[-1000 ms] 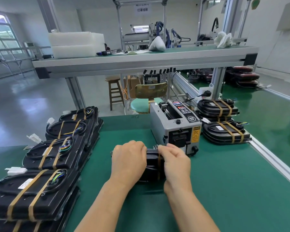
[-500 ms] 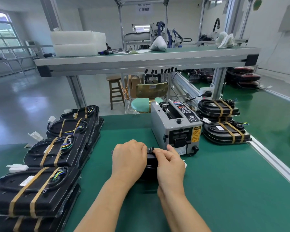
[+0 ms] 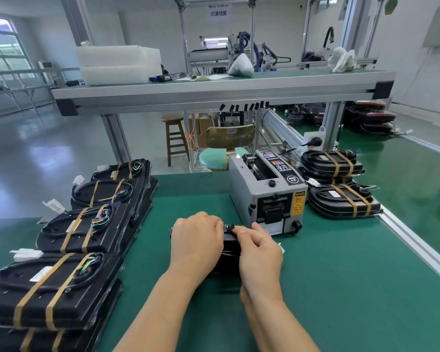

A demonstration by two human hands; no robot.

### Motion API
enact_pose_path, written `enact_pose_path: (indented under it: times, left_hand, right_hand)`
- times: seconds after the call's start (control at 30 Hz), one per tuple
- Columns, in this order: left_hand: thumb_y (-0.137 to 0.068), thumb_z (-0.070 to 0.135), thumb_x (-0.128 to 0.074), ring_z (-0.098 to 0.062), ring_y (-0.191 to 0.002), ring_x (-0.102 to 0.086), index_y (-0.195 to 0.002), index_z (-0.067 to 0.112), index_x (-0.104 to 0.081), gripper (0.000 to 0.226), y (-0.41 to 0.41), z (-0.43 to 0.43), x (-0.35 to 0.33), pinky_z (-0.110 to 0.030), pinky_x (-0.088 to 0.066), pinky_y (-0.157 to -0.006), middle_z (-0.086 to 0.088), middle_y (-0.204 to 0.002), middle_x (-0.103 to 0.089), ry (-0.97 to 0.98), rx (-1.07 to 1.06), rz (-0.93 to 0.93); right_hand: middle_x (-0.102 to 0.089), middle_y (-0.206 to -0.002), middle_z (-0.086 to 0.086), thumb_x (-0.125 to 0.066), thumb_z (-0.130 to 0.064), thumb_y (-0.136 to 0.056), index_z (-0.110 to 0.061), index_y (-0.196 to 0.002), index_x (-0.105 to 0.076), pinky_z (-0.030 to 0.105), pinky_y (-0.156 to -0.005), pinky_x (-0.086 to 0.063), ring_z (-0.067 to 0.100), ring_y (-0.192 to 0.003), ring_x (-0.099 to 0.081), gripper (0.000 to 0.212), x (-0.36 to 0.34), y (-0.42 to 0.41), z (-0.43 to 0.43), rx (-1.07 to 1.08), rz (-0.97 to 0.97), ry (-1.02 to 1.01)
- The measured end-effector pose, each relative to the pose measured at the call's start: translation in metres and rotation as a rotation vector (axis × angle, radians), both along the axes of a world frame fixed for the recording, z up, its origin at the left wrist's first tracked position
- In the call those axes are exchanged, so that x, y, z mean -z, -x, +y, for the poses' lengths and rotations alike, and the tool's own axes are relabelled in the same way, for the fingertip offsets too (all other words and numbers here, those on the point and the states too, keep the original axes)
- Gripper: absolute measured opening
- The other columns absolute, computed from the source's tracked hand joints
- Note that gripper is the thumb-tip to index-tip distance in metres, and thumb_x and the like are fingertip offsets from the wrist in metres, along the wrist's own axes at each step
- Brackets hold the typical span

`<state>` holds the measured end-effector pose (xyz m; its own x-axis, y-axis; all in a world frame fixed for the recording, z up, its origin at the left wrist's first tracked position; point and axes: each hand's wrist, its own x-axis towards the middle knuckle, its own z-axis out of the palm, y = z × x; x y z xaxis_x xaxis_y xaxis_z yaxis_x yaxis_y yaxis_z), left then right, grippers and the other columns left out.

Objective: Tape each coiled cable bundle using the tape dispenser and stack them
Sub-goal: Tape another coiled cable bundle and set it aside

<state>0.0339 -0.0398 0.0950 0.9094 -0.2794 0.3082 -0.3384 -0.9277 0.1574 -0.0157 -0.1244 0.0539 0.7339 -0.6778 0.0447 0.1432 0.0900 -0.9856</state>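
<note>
Bundle dead centre: the black coiled cable bundle (image 3: 231,250) lies on the green mat (image 3: 341,288), just in front of the tape dispenser (image 3: 267,196). Its long axis runs left to right across the person, and one end pokes out past the left knuckles. The left hand (image 3: 196,240) is clamped over the left half, fingers curled down round it. The right hand (image 3: 261,250) is on the right half, thumb and forefinger pinching the bundle's far edge; whether there is tape under those fingertips, I cannot tell.

Here is what matters for the next move. The dispenser's outlet faces the person just beyond and to the right of the bundle, so the right hand looks the nearer one to fetch a strip. The taped stacks (image 3: 74,229) line the left side, closer to the left hand. More taped bundles (image 3: 341,203) sit to the right of the dispenser.
</note>
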Motion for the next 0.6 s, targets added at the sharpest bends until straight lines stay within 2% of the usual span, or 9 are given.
enact_pose_path:
  times: [0.07, 0.1, 0.2, 0.3, 0.43, 0.53, 0.6]
  left_hand:
    - [-0.101, 0.028, -0.032, -0.021, -0.069, -0.039, -0.073, 0.025, -0.044, 0.031, 0.0002, -0.0004, 0.0000, -0.033, -0.038, -0.074, 0.001, -0.088, -0.061, -0.002, -0.002, 0.004]
    - [-0.101, 0.028, -0.033, -0.021, -0.069, -0.039, -0.072, 0.025, -0.044, 0.031, 0.0002, -0.0007, 0.0000, -0.034, -0.038, -0.074, 0.001, -0.087, -0.060, 0.005, -0.002, 0.006]
    - [-0.101, 0.026, -0.034, -0.021, -0.068, -0.039, -0.069, 0.022, -0.041, 0.033, -0.0001, -0.0007, 0.0003, -0.034, -0.040, -0.075, 0.001, -0.083, -0.059, 0.035, -0.002, 0.016]
    - [-0.101, 0.026, -0.034, -0.023, -0.072, -0.048, -0.070, 0.022, -0.048, 0.035, 0.0015, -0.0005, 0.0008, -0.039, -0.043, -0.079, 0.000, -0.085, -0.061, 0.055, 0.023, 0.019]
    - [-0.102, 0.037, -0.035, -0.023, -0.081, -0.058, -0.083, 0.020, -0.068, 0.042, 0.0018, -0.0008, 0.0016, -0.039, -0.041, -0.084, 0.002, -0.088, -0.066, 0.052, 0.035, 0.030]
    - [-0.100, 0.041, -0.037, -0.018, -0.084, -0.060, -0.090, 0.025, -0.072, 0.040, 0.0011, -0.0012, 0.0021, -0.035, -0.041, -0.086, 0.004, -0.092, -0.067, 0.033, 0.021, 0.040]
    - [-0.099, 0.042, -0.039, -0.018, -0.087, -0.060, -0.093, 0.027, -0.073, 0.038, 0.0006, -0.0015, 0.0010, -0.035, -0.041, -0.088, 0.005, -0.095, -0.068, 0.050, 0.018, 0.056]
  right_hand:
    - [-0.063, -0.113, -0.018, -0.067, -0.014, -0.088, -0.043, -0.061, -0.076, 0.040, -0.117, -0.032, 0.001, -0.136, -0.040, 0.041, -0.0005, 0.0008, -0.0005, -0.012, -0.007, -0.010]
    - [-0.064, -0.112, -0.016, -0.067, -0.014, -0.089, -0.042, -0.060, -0.076, 0.040, -0.117, -0.032, 0.000, -0.136, -0.040, 0.041, -0.0010, 0.0013, -0.0004, -0.017, -0.008, -0.012]
    - [-0.065, -0.123, -0.003, -0.066, -0.013, -0.089, -0.037, -0.062, -0.078, 0.039, -0.117, -0.031, 0.000, -0.138, -0.038, 0.038, -0.0022, 0.0029, 0.0001, -0.026, -0.002, -0.015]
    - [-0.066, -0.126, -0.001, -0.065, -0.013, -0.090, -0.032, -0.064, -0.078, 0.039, -0.117, -0.030, 0.000, -0.138, -0.038, 0.035, -0.0022, 0.0041, 0.0007, -0.029, -0.004, -0.002]
    - [-0.067, -0.115, -0.012, -0.064, -0.014, -0.092, -0.045, -0.058, -0.074, 0.038, -0.117, -0.030, -0.002, -0.135, -0.039, 0.047, -0.0051, 0.0056, 0.0019, -0.019, -0.004, 0.042]
    - [-0.064, -0.107, -0.019, -0.064, -0.013, -0.092, -0.049, -0.058, -0.073, 0.038, -0.116, -0.032, -0.002, -0.134, -0.040, 0.050, -0.0072, 0.0072, 0.0028, -0.029, -0.007, 0.053]
    - [-0.062, -0.114, -0.015, -0.065, -0.014, -0.092, -0.047, -0.057, -0.073, 0.037, -0.116, -0.032, 0.000, -0.135, -0.040, 0.049, -0.0080, 0.0088, 0.0024, -0.034, -0.008, 0.056]
